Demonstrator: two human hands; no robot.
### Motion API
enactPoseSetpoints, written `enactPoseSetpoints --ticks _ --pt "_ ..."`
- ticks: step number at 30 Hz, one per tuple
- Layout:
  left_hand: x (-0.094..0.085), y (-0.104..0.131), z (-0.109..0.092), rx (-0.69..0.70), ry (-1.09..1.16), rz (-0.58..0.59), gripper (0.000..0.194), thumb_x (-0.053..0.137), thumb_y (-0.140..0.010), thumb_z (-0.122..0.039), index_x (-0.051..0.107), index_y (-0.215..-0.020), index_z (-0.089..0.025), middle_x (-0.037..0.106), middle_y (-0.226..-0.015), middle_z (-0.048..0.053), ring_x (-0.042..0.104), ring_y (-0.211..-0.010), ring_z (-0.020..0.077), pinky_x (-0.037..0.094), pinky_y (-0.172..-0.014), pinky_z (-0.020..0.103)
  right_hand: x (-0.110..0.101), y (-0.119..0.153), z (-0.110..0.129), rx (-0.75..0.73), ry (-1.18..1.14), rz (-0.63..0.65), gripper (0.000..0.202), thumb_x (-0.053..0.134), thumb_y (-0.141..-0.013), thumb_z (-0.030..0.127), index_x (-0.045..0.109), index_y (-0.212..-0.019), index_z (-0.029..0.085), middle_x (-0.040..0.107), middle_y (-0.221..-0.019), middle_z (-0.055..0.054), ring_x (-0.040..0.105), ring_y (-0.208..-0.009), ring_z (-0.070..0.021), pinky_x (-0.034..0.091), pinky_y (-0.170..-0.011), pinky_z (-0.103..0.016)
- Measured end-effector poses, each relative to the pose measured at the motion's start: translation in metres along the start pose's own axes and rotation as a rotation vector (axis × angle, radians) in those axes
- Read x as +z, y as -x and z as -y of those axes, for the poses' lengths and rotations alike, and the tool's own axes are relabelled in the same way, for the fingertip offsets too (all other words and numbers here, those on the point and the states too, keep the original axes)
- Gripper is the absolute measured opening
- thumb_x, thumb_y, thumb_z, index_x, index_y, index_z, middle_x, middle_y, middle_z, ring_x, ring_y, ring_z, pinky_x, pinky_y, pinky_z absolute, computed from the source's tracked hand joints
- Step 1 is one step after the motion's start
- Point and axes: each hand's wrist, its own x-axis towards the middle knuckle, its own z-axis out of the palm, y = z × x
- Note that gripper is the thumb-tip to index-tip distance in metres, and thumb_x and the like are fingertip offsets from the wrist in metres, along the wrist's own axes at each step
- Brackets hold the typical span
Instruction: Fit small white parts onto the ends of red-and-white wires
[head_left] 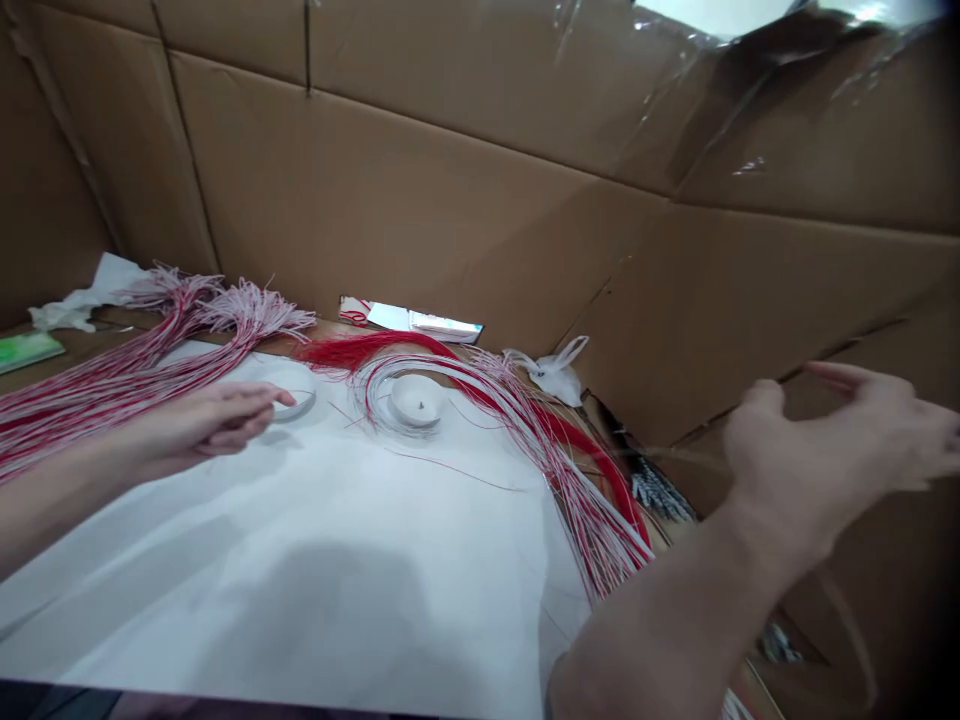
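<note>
My left hand [244, 415] is closed, with thumb and index finger pressed together above the white sheet [322, 560]. What they hold, if anything, is too small to make out. Just beyond the fingertips sits a white round dish-like piece [298, 385]. My right hand [832, 430] is raised at the far right, bent at the wrist and smeared by motion; I cannot tell its grip. A faint pale strand shows near it. Between the hands, a white round cup [418, 400] stands inside a coil of red and white strands [517, 420].
Bundles of red and white strands [150, 385] lie at the left. A solid red bundle [600, 465] curves along the right. Beside the cardboard wall [420, 200] are a flat white packet [427, 322] and a plastic bag [559, 375]. A green packet [28, 350] lies far left.
</note>
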Motion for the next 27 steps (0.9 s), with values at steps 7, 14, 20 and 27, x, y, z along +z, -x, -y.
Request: enactPoseSetpoints --ticks 7,14,20,27 --pt "0.04 -0.022 0.027 -0.146 0.218 0.111 0.034 0.057 -0.089 -0.049 0.057 -0.104 -0.018 0.04 -0.062 -0.006 0.014 -0.043 0.0041 0.008 -0.042 0.023 0.046 0.106 0.147 -0.556 -0.751 0.945 0.028 0.052 -0.095 0.03 0.057 -0.122 0.023 0.062 -0.125 -0.007 0.055 -0.118 -0.0225 0.044 -0.102 -0.041" --pt "0.028 -0.023 0.056 -0.12 0.187 0.058 0.034 0.064 -0.083 -0.048 0.056 -0.081 -0.015 0.047 -0.058 -0.005 0.021 -0.042 0.004 0.011 -0.042 0.023 0.095 0.217 0.174 -0.703 -0.931 1.296 0.018 0.051 -0.097 0.033 0.062 -0.097 0.019 0.066 -0.093 -0.005 0.058 -0.093 -0.0182 0.045 -0.085 -0.031" --pt "0.008 -0.026 0.075 -0.091 0.035 -0.019 0.035 0.068 -0.081 -0.046 0.065 -0.096 -0.014 0.065 -0.078 0.002 0.042 -0.051 0.0065 0.028 -0.047 0.02 0.099 0.242 0.147 -0.512 -0.823 1.188 0.023 0.046 -0.098 0.029 0.059 -0.081 0.02 0.058 -0.079 -0.004 0.053 -0.074 -0.0158 0.042 -0.07 -0.028" --pt "0.007 -0.026 0.085 -0.076 -0.069 -0.208 0.032 0.069 -0.081 -0.042 0.068 -0.099 -0.017 0.073 -0.09 0.008 0.063 -0.071 0.0155 0.048 -0.062 0.025 0.099 0.266 0.12 -0.328 -0.722 1.133 0.019 0.042 -0.099 0.025 0.057 -0.089 0.018 0.055 -0.08 -0.004 0.05 -0.065 -0.0135 0.04 -0.06 -0.026"
